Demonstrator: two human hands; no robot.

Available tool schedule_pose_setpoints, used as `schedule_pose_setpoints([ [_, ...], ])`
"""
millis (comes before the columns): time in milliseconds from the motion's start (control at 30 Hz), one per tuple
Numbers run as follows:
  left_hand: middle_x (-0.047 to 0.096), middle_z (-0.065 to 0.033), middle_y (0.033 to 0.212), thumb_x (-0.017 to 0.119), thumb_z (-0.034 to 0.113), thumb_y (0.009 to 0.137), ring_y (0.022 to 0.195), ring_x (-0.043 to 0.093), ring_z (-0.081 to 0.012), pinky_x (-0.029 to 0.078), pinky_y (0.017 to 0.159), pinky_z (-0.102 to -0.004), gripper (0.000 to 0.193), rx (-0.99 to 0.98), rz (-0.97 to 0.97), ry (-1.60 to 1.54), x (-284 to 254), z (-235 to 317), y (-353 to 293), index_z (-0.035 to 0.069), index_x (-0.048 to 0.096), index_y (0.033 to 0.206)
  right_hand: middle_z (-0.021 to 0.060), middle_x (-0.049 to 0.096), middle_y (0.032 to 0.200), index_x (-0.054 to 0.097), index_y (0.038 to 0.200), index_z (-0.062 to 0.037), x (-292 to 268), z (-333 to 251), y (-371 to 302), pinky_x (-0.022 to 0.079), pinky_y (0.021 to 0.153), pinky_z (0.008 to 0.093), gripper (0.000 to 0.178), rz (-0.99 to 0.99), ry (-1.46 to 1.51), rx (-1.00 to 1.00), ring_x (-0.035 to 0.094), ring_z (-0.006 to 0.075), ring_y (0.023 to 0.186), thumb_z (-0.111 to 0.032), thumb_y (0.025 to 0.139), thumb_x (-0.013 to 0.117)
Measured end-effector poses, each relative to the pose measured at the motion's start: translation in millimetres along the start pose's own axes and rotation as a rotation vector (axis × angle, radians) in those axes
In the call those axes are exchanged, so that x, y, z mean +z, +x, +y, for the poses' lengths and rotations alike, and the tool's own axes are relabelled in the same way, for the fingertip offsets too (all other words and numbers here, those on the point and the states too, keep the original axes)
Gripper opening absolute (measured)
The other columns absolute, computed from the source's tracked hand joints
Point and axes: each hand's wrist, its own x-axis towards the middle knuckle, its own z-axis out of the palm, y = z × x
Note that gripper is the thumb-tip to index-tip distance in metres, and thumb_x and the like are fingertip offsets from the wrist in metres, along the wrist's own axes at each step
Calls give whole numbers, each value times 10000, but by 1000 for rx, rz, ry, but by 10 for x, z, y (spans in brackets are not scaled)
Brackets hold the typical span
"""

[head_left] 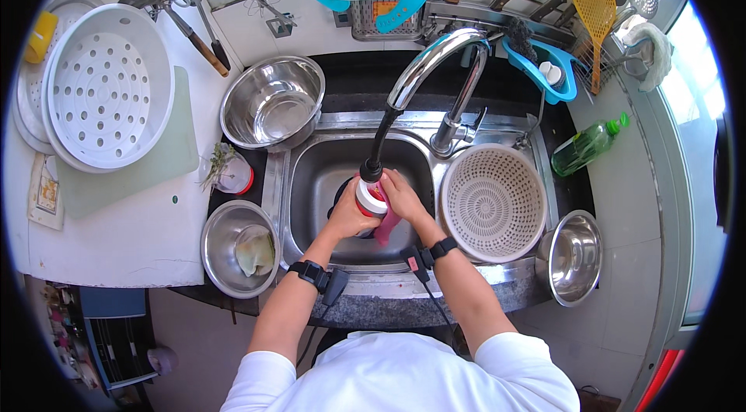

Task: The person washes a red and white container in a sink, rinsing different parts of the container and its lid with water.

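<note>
Over the sink (311, 171), my left hand (347, 210) is closed round a round container (371, 201) with a white rim and a red band. It is held directly below the black nozzle (372, 168) of the tap. My right hand (402, 196) grips a pink cloth (385, 232) against the container's right side, and the cloth's end hangs into the sink. The container's underside is hidden by my hands. Something dark lies in the sink behind my left hand; I cannot make out what it is.
The curved chrome tap (445, 47) arches above my hands. A perforated basket (494, 202) sits right of the sink, with a steel bowl (573, 258) beyond. Left stand a large steel bowl (273, 101), a jar (232, 173) and a smaller bowl (227, 245). A green bottle (583, 149) lies far right.
</note>
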Motion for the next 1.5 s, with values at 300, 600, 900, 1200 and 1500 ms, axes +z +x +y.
schedule_pose_setpoints([
  [300, 506, -135, 1286, 793, 136, 664, 1193, 502, -242, 394, 1005, -355, 764, 55, 105, -55, -24, -117, 113, 55, 403, 1315, 202, 491, 1289, 517, 1222, -11, 253, -550, -403, 281, 1086, 505, 359, 229, -423, -319, 369, 425, 1272, -215, 928, 488],
  [600, 549, -133, 1185, 822, 241, 541, 1090, 521, -362, 416, 910, -457, 806, -40, 72, 432, 58, 80, 18, 102, 445, 1240, 209, 604, 1084, 560, 1098, -26, 133, -665, 88, 448, 882, 497, 345, 7, -232, 124, 569, 448, 983, -291, 878, 537],
  [900, 545, -149, 1179, 803, 167, 504, 1123, 508, -357, 403, 955, -431, 801, 87, 253, 310, -41, 242, -48, 79, 451, 1218, 263, 589, 1108, 527, 1193, -11, 224, 134, 58, 424, 917, 399, 406, 111, 301, 188, 562, 422, 1032, -325, 981, 382],
  [1200, 511, -175, 1238, 715, 167, 774, 1161, 512, -286, 389, 997, -361, 636, 11, 277, 88, 52, -185, 81, 36, 377, 1297, 235, 489, 1270, 496, 1242, 20, 398, -572, -362, 316, 1048, 515, 390, 350, -459, -284, 445, 430, 1183, -220, 935, 481],
  [1500, 572, -166, 1124, 823, 270, 575, 1068, 525, -383, 430, 872, -469, 715, 35, 179, 448, 36, 258, -72, 58, 472, 1160, 195, 612, 1120, 598, 1090, -73, 75, -836, 101, 440, 898, 496, 386, -61, -247, 284, 540, 410, 1075, -374, 855, 545],
])
